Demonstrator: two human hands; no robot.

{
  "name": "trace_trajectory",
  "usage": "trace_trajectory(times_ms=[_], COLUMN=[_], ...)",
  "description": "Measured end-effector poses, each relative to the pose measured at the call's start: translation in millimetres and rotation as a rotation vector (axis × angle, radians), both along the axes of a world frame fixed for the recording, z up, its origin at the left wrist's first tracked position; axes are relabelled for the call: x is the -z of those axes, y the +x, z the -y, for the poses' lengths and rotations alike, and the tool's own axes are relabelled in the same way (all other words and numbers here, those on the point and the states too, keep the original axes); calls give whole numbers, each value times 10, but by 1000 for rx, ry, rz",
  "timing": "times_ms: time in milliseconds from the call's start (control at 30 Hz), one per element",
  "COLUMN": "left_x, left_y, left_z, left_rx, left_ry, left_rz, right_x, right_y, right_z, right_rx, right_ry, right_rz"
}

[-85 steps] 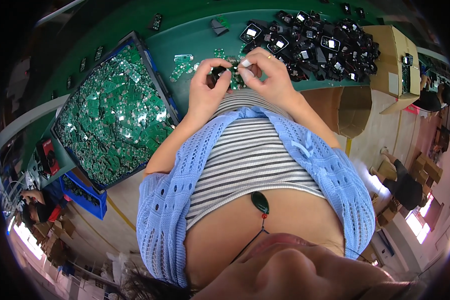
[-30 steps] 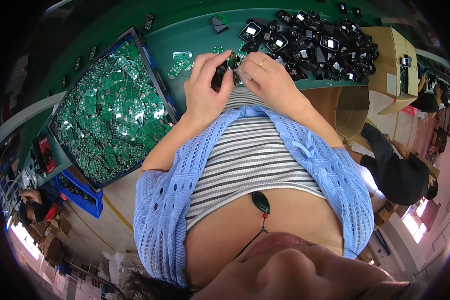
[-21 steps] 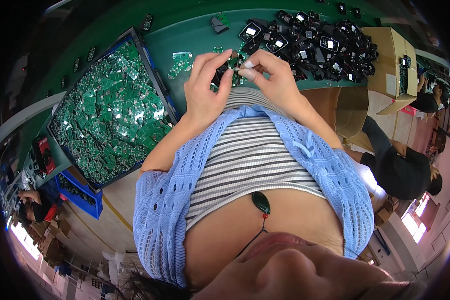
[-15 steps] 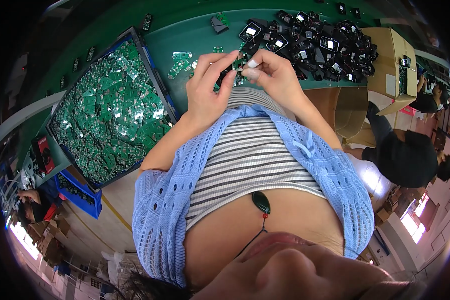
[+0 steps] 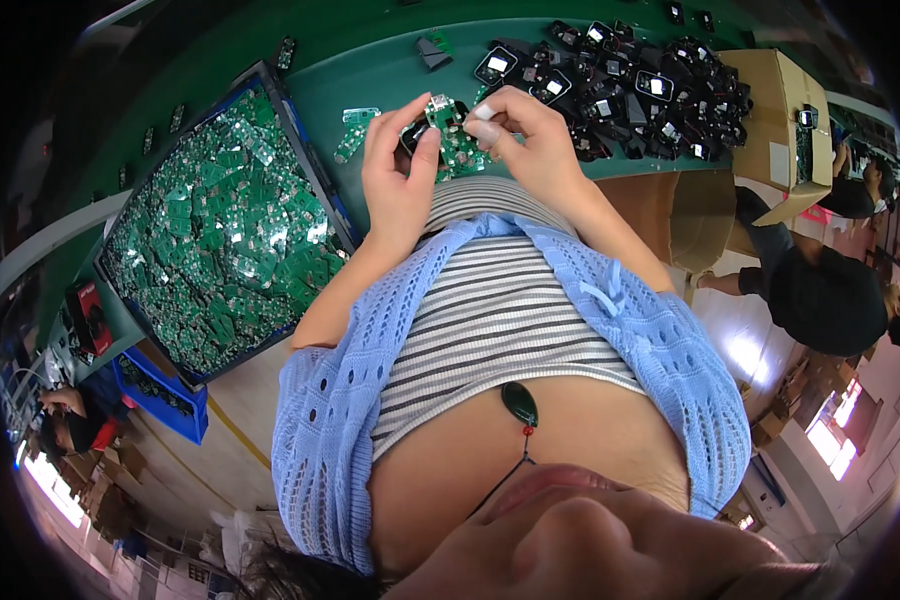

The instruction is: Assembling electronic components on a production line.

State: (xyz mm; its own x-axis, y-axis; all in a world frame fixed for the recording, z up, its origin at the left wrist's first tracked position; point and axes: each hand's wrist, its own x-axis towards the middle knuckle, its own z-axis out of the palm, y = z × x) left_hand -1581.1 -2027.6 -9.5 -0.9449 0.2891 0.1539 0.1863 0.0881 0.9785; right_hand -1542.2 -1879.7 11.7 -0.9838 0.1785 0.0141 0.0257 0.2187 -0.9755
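My left hand [image 5: 398, 170] is closed around a small black plastic casing [image 5: 413, 137], fingers on one side and thumb on the other. A green circuit board [image 5: 440, 108] shows at the top of that casing. Just to the right, my right hand [image 5: 530, 140] has its thumb and forefinger pinched together beside the board; whatever they hold is too small to make out. Loose green circuit boards [image 5: 460, 158] lie on the green tabletop below and between the hands. More loose boards [image 5: 353, 140] lie left of my left hand.
A large dark tray [image 5: 315, 170] heaped with green circuit boards stands at the left. Black casings [image 5: 620, 95] are piled at the back right, beside an open cardboard box [image 5: 770, 120]. A dark wedge-shaped part [image 5: 433, 54] lies at the back. Other people [image 5: 830, 295] are farther off.
Both hands have shifted left, and the gap between them has widened. The casing and its board have turned into clearer view in my left hand.
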Motion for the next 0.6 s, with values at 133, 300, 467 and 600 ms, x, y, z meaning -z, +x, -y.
trace_trajectory(times_ms=[133, 300, 467, 600], left_x=[-81, -48, -72, -119], left_y=[15, 15, 33, 36], left_z=[-19, -2, -16, -8], left_rx=[14, 8, 5, 3], left_ry=[123, 50, 39, 7], left_rz=[120, 20, -9, -79], right_x=[8, 21, 57, 51], right_y=[16, 53, 69, 68], right_z=[-22, -15, -17, -8], right_rx=[-43, -49, -61, -35], right_ry=[258, 344, 365, 463], right_rz=[-209, -307, -344, -456])
